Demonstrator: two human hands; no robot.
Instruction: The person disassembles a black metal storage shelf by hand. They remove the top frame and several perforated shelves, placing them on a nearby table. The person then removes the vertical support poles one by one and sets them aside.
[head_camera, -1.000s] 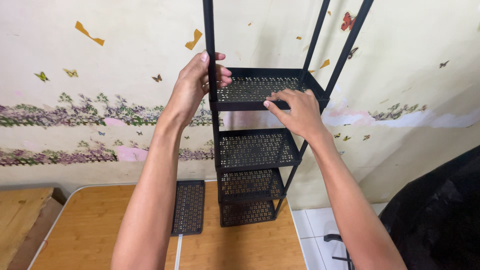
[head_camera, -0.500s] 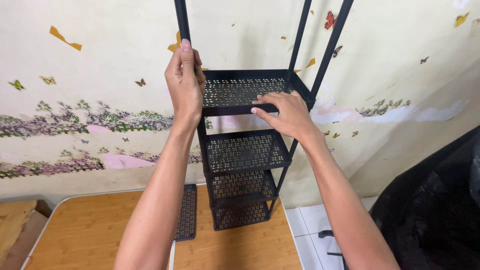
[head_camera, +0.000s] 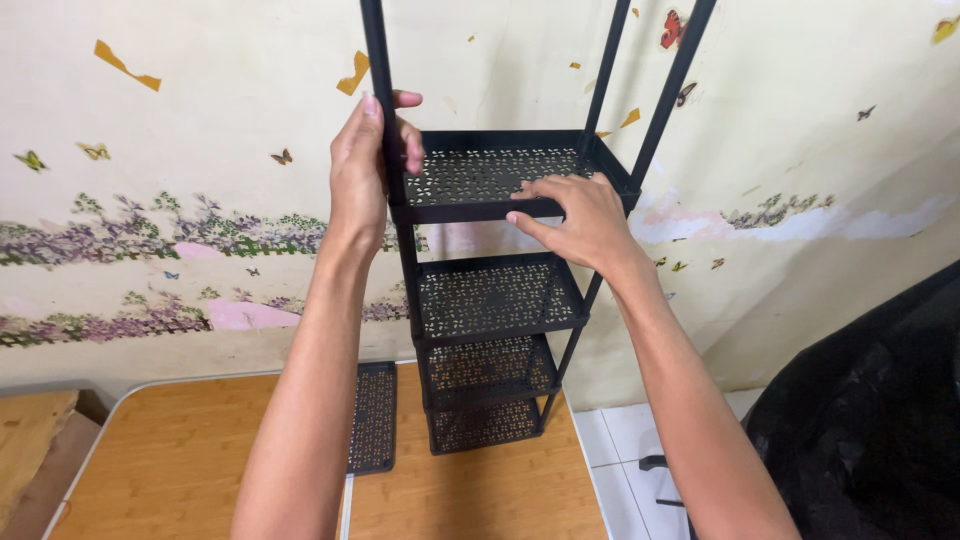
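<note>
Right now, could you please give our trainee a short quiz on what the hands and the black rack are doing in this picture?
1. True or false: the left hand grips an upright pole of the rack.
2. Which part does the right hand rest on? A) the top shelf's front edge B) the bottom shelf C) the loose panel
3. Fill in: a spare perforated panel lies flat on the wooden ____.

Key
1. True.
2. A; its fingers lie on the top shelf.
3. Table.
</note>
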